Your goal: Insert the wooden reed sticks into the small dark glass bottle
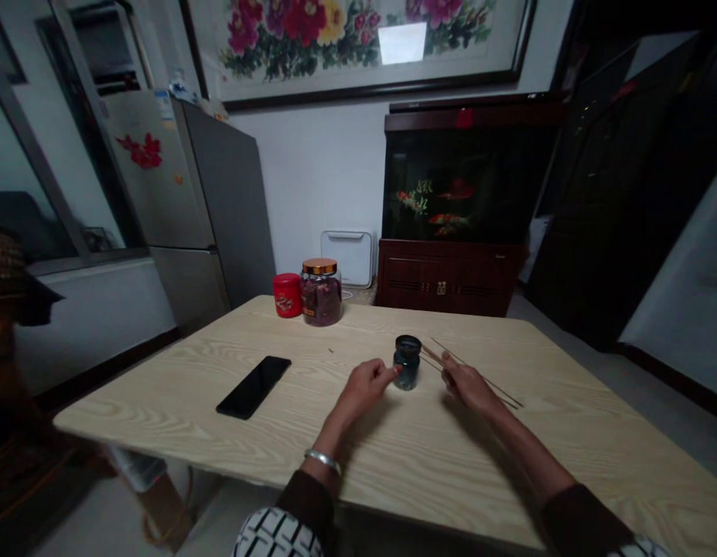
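A small dark teal glass jar (406, 373) with a black rim stands upright on the table. My left hand (367, 387) is at its left side, fingers curled in, with one red-tipped digit against the glass. The far side of that grip is hidden. To the right of the jar, my right hand (466, 384) is closed around thin brown sticks (432, 354), whose ends point toward the jar's rim. Long thin sticks (503, 392) also run under or beside this hand; whether they are held or lying on the table is unclear.
The pale wooden table (312, 418) carries a black phone (254, 387) at the left. A red canister (287, 295) and a large copper-lidded jar (322, 298) stand at its back edge. A tiny dark piece (330, 350) lies mid-table. Beyond are a fish tank (462, 186) and a fridge (230, 201).
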A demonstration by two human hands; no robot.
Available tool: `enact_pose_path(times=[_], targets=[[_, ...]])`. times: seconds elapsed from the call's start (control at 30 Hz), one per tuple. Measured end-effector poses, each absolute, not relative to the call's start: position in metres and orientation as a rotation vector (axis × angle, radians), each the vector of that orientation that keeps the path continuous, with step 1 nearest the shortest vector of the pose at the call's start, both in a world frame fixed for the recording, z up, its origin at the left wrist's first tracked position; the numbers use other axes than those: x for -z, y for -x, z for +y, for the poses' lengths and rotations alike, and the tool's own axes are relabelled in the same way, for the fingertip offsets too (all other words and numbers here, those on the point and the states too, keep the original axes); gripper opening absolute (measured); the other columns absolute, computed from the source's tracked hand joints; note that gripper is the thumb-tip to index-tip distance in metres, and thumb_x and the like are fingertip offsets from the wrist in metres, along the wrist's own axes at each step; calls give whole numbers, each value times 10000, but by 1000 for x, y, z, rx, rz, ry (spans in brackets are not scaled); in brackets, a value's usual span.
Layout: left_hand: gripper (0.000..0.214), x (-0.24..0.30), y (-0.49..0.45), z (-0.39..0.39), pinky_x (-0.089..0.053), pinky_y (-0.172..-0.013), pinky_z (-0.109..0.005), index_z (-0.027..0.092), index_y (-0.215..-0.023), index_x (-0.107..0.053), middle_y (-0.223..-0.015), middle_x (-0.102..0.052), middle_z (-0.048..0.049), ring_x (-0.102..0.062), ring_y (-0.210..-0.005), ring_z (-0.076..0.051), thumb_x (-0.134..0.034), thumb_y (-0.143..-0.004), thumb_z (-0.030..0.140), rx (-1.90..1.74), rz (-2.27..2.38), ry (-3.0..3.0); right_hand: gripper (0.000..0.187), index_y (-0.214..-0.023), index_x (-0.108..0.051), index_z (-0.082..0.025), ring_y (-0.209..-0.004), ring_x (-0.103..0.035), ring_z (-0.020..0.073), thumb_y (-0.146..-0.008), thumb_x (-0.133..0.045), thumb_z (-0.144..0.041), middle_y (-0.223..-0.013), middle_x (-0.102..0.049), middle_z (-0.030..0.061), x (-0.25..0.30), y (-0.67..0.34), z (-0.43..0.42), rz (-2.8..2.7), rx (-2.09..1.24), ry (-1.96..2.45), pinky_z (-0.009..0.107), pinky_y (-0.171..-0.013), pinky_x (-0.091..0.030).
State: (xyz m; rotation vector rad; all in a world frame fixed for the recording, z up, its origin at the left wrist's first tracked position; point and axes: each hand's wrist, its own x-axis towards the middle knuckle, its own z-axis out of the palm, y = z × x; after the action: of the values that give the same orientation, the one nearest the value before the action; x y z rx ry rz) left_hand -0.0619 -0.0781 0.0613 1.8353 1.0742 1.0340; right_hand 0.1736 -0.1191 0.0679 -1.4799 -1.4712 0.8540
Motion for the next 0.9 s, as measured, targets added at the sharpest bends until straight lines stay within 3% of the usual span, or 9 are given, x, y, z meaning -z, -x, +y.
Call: enact_pose_path(times=[0.07,0.17,0.33,0.43,0.53,0.67,0.9], targets=[[581,-111,65,-77,-226,-524,-245,194,-607,-386,-565,-353,55,-314,-544,-96,-571,-824,700,-1064,923,-1749,678,-568,-376,-224,-432,-223,75,-809,-379,-858,-492,-288,-73,-119,-175,-117,-1395,-1012,1309,225,-432,-153],[631,-197,71,-74,-171,-475,-233,203,-610,-346,-544,-282,75,-244,-481,-75,-579,-794,760,-1016,607,-1611,712,-567,-358,-208,-434,-165,53,-788,-376,-885,-508,-268,-80,-206,-180,-117,-1427,-1241,971,194,-421,-72],[723,-280,79,-79,-248,-468,-233,203,-555,-300,-495,-252,74,-239,-439,-72,-455,-765,877,-839,142,-1453,771,-560,-335,-210,-413,-151,46,-725,-239,-957,-486,-276,-78,-297,-187,-123,-1603,-1527,566,178,-374,-139],[752,-268,76,-85,-302,-493,-256,206,-542,-281,-474,-249,68,-251,-433,-78,-366,-744,926,-834,84,-1351,792,-540,-311,-216,-391,-168,46,-688,-164,-981,-467,-278,-73,-289,-184,-124,-1636,-1612,459,184,-368,-158],[773,-227,67,-88,-322,-506,-282,213,-533,-265,-454,-223,64,-242,-421,-82,-280,-711,965,-805,124,-1257,798,-528,-291,-225,-372,-181,49,-677,-96,-984,-447,-286,-66,-247,-178,-121,-1602,-1714,449,191,-372,-154],[792,-186,59,-84,-286,-488,-283,213,-529,-231,-437,-185,66,-210,-412,-81,-299,-662,991,-720,163,-1202,798,-518,-297,-228,-358,-165,46,-675,-93,-983,-422,-280,-70,-199,-173,-112,-1551,-1826,421,197,-367,-139],[790,-193,59,-70,-302,-500,-295,219,-537,-233,-437,-190,66,-218,-419,-84,-295,-649,999,-712,205,-1219,806,-520,-335,-225,-371,-158,37,-666,-127,-990,-416,-303,-66,-207,-175,-103,-1539,-1846,398,187,-356,-144]])
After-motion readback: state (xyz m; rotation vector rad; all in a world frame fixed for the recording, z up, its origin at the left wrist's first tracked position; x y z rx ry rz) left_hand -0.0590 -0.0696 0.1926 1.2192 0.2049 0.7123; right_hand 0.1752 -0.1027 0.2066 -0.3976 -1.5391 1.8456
